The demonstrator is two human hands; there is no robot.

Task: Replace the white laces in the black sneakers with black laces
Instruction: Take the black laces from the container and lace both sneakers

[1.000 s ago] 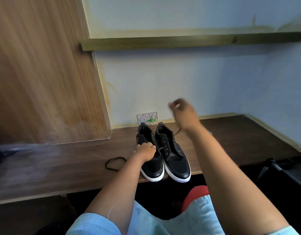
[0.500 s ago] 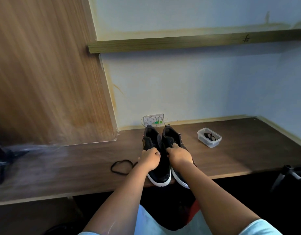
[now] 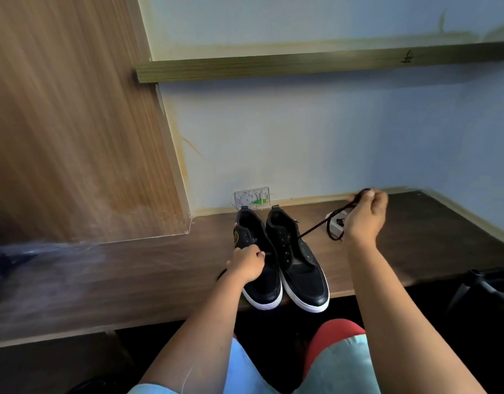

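Two black sneakers with white soles stand side by side on the wooden desk (image 3: pixel 415 251), toes toward me: the left sneaker (image 3: pixel 259 277) and the right sneaker (image 3: pixel 299 268). My left hand (image 3: pixel 246 264) grips the left sneaker at its lacing area. My right hand (image 3: pixel 364 217) is raised to the right and pinches a black lace (image 3: pixel 319 224), drawn taut from the right sneaker's eyelets, with a loop hanging below the hand. No white laces are visible.
A small clear plastic container (image 3: pixel 337 223) sits on the desk behind my right hand, partly hidden. A wall socket plate (image 3: pixel 252 199) is behind the shoes. A wooden panel (image 3: pixel 74 123) rises at left, a shelf (image 3: pixel 302 65) above. A dark chair part (image 3: pixel 484 282) is at right.
My right hand has gone from the sneakers up and to the right, pulling the black lace out taut. My left hand stays on the left sneaker.
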